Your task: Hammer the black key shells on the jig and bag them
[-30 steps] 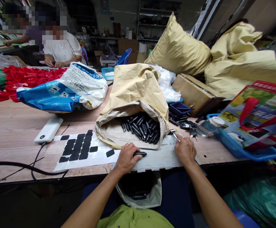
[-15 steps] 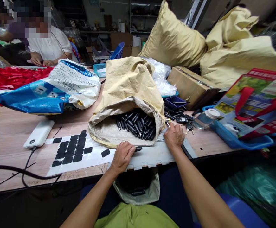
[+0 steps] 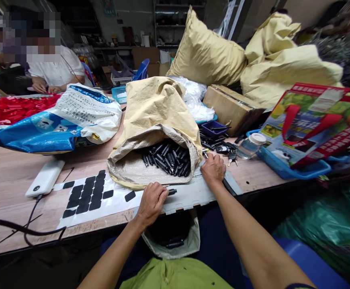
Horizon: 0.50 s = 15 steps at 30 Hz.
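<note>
In the head view, a wood-grain table (image 3: 3,168) bears a blue-and-white sack (image 3: 81,110); right stands a red-trimmed bag (image 3: 313,110). Their printed characters are too blurred to read. Before an open beige sack (image 3: 159,104), the left hand (image 3: 152,202) grips a black piece (image 3: 172,192) over a grey board (image 3: 187,200); the right hand (image 3: 213,168) closes round a metal-tipped tool (image 3: 205,153).

It's a workshop I'm standing in, and a crowded one. Small black parts (image 3: 169,159) lie piled inside an open sack (image 3: 156,102) on a long worktable (image 3: 6,164), with a heap of red pieces (image 3: 18,111) farther along. Bulky yellow sacks (image 3: 207,54) crowd the back, a co-worker (image 3: 58,66) in white has both hands near the red heap, and loaded shelves (image 3: 177,26) stand in the dimness behind.
</note>
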### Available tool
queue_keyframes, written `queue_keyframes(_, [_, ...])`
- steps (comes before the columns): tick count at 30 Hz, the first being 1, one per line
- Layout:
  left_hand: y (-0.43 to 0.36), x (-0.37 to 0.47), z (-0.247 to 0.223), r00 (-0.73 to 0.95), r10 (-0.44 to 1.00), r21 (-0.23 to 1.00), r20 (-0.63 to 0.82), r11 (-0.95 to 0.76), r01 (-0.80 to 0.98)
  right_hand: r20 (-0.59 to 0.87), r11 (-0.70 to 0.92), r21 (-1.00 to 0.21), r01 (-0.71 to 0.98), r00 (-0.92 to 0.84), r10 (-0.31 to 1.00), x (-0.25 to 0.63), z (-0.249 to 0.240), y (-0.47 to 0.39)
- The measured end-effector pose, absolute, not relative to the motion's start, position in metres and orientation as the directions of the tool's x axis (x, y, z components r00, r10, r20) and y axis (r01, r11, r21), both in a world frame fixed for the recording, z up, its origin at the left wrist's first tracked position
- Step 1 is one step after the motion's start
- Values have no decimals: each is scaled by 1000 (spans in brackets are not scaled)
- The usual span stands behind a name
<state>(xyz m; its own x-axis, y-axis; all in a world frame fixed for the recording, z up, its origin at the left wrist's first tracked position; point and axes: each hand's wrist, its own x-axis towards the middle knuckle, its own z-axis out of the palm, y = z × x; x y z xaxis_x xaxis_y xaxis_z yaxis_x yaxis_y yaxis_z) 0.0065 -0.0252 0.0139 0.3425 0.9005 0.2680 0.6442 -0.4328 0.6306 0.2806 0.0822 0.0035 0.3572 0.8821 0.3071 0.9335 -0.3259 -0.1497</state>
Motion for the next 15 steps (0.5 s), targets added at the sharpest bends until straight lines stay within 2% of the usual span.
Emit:
queue_keyframes(3, [-59,14,21,464,848,661,255,-504,556,311,-330,-145,933,360,880,280,4,82])
queue_keyframes(5, [-85,19,17,574,795,684,196,-530,501,308,-334,-146,931,363,879,280,4,82])
queue_keyframes(7, [-104,23,5,622,775,678,112,-517,522,299,-336,-146,931,365,882,280,5,82])
queue_keyframes(12, [-117,21,-30,483,872,616,-81,-337,712,285,-333,-157,930,365,886,280,6,81])
queue_keyframes(15, [-115,21,-28,469,877,563,-109,-334,756,293,-333,-165,928,369,882,280,6,81])
